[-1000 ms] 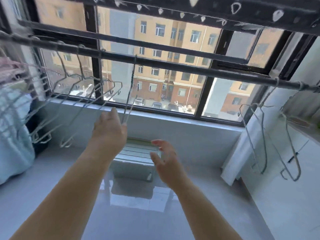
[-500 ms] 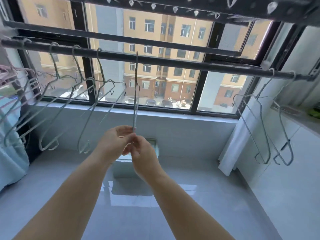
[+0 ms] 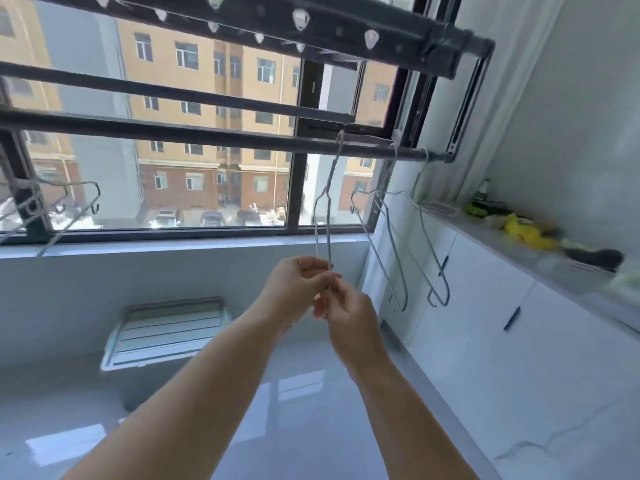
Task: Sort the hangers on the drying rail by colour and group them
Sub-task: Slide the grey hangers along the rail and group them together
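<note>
A dark drying rail [image 3: 194, 137] runs across the window. One silver wire hanger [image 3: 323, 216] hangs from it, seen edge-on. My left hand [image 3: 298, 289] and my right hand [image 3: 349, 317] both pinch its lower end, fingers touching each other. Two more silver hangers [image 3: 398, 251] hang just to the right, near the rail's end. Other silver hangers [image 3: 52, 206] show at the far left edge.
A white cabinet counter [image 3: 519, 258] with yellow and green items runs along the right wall. A second rack bar with clips [image 3: 301, 26] is overhead. A white slatted box [image 3: 166, 330] sits on the glossy floor below the window sill.
Both hands have carried the pinched hanger along the rail to the right, close to the two hangers at the rail's end. The left group has slid to the frame's edge.
</note>
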Motion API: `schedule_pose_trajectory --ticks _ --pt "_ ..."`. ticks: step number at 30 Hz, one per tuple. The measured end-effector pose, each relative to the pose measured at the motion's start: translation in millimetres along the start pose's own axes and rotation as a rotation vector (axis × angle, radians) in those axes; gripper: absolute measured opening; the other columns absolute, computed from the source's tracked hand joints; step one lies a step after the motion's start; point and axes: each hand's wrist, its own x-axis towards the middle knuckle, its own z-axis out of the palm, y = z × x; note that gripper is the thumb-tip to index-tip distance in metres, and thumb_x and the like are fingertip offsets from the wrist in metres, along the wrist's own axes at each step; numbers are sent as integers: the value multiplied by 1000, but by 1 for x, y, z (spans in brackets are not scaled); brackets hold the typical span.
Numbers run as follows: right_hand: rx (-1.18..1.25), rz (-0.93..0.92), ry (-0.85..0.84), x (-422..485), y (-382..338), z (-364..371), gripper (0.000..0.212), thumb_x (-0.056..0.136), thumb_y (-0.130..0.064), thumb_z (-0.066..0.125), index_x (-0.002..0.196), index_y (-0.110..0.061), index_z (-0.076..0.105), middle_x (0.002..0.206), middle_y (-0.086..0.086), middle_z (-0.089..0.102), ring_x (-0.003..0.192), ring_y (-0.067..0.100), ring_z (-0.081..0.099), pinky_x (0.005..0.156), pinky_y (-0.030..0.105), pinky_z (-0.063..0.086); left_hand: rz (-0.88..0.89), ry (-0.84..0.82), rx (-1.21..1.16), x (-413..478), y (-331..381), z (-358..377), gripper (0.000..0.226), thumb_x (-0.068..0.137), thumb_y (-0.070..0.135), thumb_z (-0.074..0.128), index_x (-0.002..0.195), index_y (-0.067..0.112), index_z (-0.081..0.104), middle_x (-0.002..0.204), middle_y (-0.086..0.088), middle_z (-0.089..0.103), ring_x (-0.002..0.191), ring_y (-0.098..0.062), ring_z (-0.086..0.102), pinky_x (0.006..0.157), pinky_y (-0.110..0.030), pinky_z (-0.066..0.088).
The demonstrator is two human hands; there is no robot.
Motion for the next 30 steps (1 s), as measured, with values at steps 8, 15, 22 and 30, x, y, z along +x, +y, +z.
schedule_pose_trajectory --ticks 8,15,22,30 --pt "5 57 40 14 27 -46 26 94 -11 41 90 -22 64 61 -6 52 58 2 49 60 16 42 -14 -32 0 24 -12 51 11 85 5 60 96 4 61 85 -13 69 70 -29 55 51 -28 48" --pt "-33 36 -22 23 39 -62 24 94 -10 41 92 -19 63 63 -5 54 61 4 51 62 14 42 -13 17 -48 32 -22 63 21 84 4 61 103 -3 60 79 -5 72 57 -26 53 43 -27 45" --pt "-63 15 -52 20 49 -61 22 92 -6 41 88 -11 62 63 -3 53 59 4 49 58 12 40 -23 62 -87 27 -32 63 18 83 4 62 100 -1 61 71 2 73 66 -26 55 46 -25 47" --pt "-392 -39 53 14 39 -69 27 91 -19 50 117 -20 56 109 -9 44 113 8 48 99 22 39 -57 73 -69 27 -35 58 10 82 6 64 92 7 63 84 -1 71 73 -10 62 67 -22 50"
